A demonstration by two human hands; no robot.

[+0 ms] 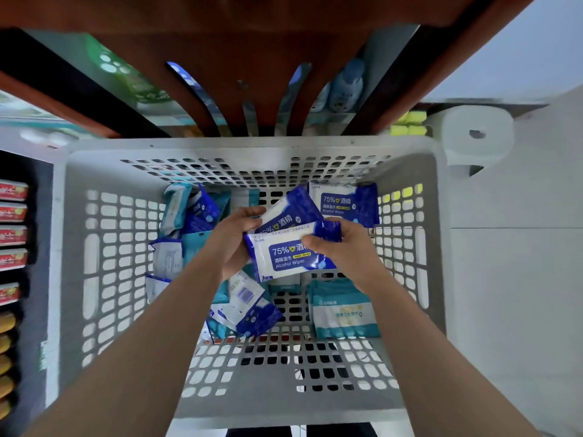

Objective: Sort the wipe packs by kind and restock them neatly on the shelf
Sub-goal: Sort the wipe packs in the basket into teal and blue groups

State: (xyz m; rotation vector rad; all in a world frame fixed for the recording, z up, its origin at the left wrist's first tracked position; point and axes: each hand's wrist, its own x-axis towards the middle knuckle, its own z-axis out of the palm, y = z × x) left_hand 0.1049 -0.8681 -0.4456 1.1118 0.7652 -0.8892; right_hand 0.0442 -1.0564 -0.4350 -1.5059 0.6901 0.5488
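The red-brown shelf [252, 42] overhangs a white perforated basket [104, 247]. In the basket the wipe packs lie mixed, blue alcohol ones and teal ones, some face down. A teal pack [344, 313] lies flat at the near right, and a third blue pack [347, 203] leans on the far wall. Above the heap, the person's left hand [232, 239] has its fingers curled round the left end of a tilted blue pack [290, 211]. The right hand [344, 250] pinches the right end of the front blue pack [284, 257], which overlaps the tilted one. The step looks like gathering the blue kind. To do it well, the two should be squared label-up with edges aligned before the third joins them.
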